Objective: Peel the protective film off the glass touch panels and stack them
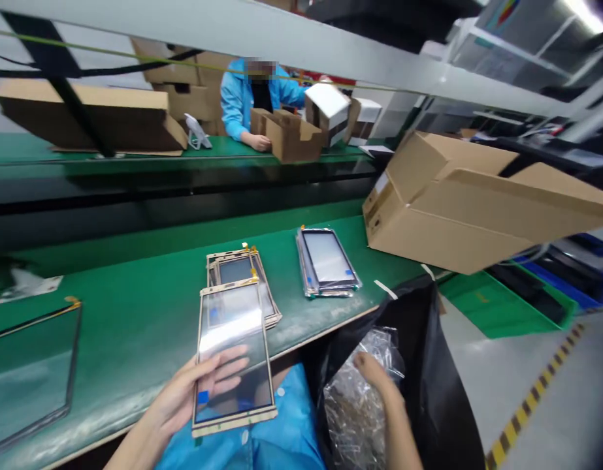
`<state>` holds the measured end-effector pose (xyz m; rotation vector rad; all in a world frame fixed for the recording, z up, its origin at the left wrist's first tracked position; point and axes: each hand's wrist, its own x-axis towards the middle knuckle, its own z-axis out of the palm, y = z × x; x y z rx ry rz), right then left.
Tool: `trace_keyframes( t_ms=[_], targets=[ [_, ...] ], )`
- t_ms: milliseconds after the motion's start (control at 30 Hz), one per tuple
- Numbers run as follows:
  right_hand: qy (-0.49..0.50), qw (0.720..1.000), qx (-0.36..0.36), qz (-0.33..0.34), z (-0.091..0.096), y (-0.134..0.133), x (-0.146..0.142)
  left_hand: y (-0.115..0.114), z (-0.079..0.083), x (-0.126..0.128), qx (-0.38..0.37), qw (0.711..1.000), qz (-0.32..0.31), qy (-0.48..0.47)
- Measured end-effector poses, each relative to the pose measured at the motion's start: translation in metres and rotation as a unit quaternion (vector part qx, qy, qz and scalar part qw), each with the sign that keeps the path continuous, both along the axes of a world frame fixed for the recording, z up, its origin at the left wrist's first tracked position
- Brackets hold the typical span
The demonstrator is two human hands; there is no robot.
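My left hand (206,385) holds a touch-screen glass panel (235,333) at its left edge, tilted above the table's front edge. Its fingers show through the clear glass; a beige frame borders the panel, with a blue tab at lower left. Just behind it lies a stack of similar panels (269,297). My right hand (372,369) is over a black bag (428,365) that contains crumpled clear plastic (353,411). Its fingers look curled against the plastic, but whatever they hold is hidden. Film-wrapped panels (325,258) are piled farther back on the table.
The green table (149,313) carries a larger dark-framed panel (34,365) at left. An open cardboard box (443,209) rests at right, near a green bin (507,300) on the floor. Across the bench, a person in blue (237,98) handles small boxes. A white beam (281,39) crosses overhead.
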<state>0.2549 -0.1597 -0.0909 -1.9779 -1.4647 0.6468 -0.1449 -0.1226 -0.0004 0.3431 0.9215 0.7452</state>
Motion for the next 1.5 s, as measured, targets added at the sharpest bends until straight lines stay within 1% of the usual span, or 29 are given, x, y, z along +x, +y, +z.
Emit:
trace_keyframes(
  t_ms=[33,100,133,167,200,233,267,300,333,367,400,433,500,567,633,667,733,767,833,933,1000,1067,1167,1267,1333,1400,1467,1500],
  targets=[
    [0.010,1.000,-0.012,0.022,0.005,0.003,-0.001,-0.001,0.002,-0.002,0.017,1.000,-0.019,0.015],
    [0.062,0.997,-0.012,0.052,0.025,0.009,-0.010,-0.001,0.007,-0.003,0.057,0.995,-0.070,0.035],
    [0.114,0.991,-0.004,0.065,0.038,0.012,-0.020,-0.001,0.009,-0.003,0.076,0.992,-0.096,0.039],
    [0.185,0.979,0.004,0.080,0.052,0.017,-0.034,-0.002,0.011,-0.002,0.096,0.987,-0.119,0.041],
    [0.276,0.956,0.008,0.098,0.066,0.023,-0.052,-0.002,0.013,-0.001,0.115,0.983,-0.140,0.042],
    [0.358,0.924,-0.010,0.134,0.079,0.031,-0.072,-0.003,0.015,0.000,0.133,0.977,-0.159,0.044],
    [0.417,0.892,-0.043,0.171,0.089,0.039,-0.092,-0.005,0.016,0.001,0.150,0.972,-0.176,0.050],
    [0.456,0.866,-0.075,0.191,0.098,0.049,-0.111,-0.006,0.017,0.000,0.167,0.966,-0.190,0.057],
    [0.476,0.846,-0.107,0.215,0.105,0.057,-0.127,-0.007,0.017,-0.001,0.183,0.960,-0.200,0.065],
    [0.480,0.836,-0.128,0.232,0.110,0.064,-0.138,-0.009,0.017,-0.003,0.197,0.955,-0.209,0.071],
    [0.471,0.836,-0.138,0.245,0.113,0.069,-0.146,-0.010,0.017,-0.006,0.209,0.951,-0.214,0.077],
    [0.452,0.843,-0.138,0.259,0.116,0.072,-0.151,-0.011,0.016,-0.009,0.218,0.948,-0.217,0.081],
    [0.395,0.869,-0.118,0.273,0.117,0.071,-0.154,-0.013,0.016,-0.013,0.223,0.945,-0.221,0.088],
    [0.325,0.905,-0.076,0.263,0.115,0.064,-0.154,-0.014,0.017,-0.015,0.221,0.946,-0.220,0.088],
    [0.254,0.937,-0.016,0.241,0.109,0.057,-0.154,-0.014,0.019,-0.016,0.224,0.946,-0.216,0.090],
    [0.218,0.947,0.015,0.236,0.107,0.054,-0.153,-0.014,0.021,-0.016,0.229,0.944,-0.216,0.096],
    [0.144,0.953,0.052,0.261,0.104,0.052,-0.153,-0.013,0.025,-0.018,0.236,0.938,-0.224,0.118],
    [0.109,0.951,0.060,0.284,0.105,0.052,-0.152,-0.013,0.028,-0.020,0.238,0.933,-0.235,0.133],
    [0.056,0.940,0.077,0.328,0.113,0.057,-0.154,-0.012,0.035,-0.024,0.240,0.918,-0.269,0.162],
    [0.045,0.919,0.107,0.376,0.137,0.066,-0.162,-0.012,0.047,-0.029,0.252,0.886,-0.326,0.211],
    [0.046,0.899,0.113,0.420,0.153,0.071,-0.170,-0.013,0.054,-0.029,0.265,0.868,-0.351,0.232],
    [0.028,0.881,0.117,0.457,0.165,0.074,-0.177,-0.014,0.058,-0.029,0.272,0.856,-0.370,0.239],
    [-0.020,0.861,0.127,0.491,0.174,0.076,-0.179,-0.015,0.059,-0.030,0.280,0.844,-0.386,0.243],
    [-0.067,0.841,0.142,0.517,0.174,0.075,-0.178,-0.015,0.056,-0.032,0.284,0.842,-0.389,0.242],
    [-0.103,0.827,0.175,0.524,0.170,0.075,-0.177,-0.015,0.053,-0.033,0.275,0.850,-0.385,0.231],
    [-0.143,0.806,0.253,0.517,0.165,0.073,-0.178,-0.014,0.050,-0.034,0.259,0.863,-0.383,0.206],
    [-0.163,0.784,0.336,0.495,0.160,0.069,-0.178,-0.012,0.044,-0.037,0.233,0.877,-0.388,0.164],
    [-0.152,0.784,0.360,0.482,0.159,0.064,-0.177,-0.009,0.041,-0.039,0.219,0.883,-0.391,0.140]
  ],
)
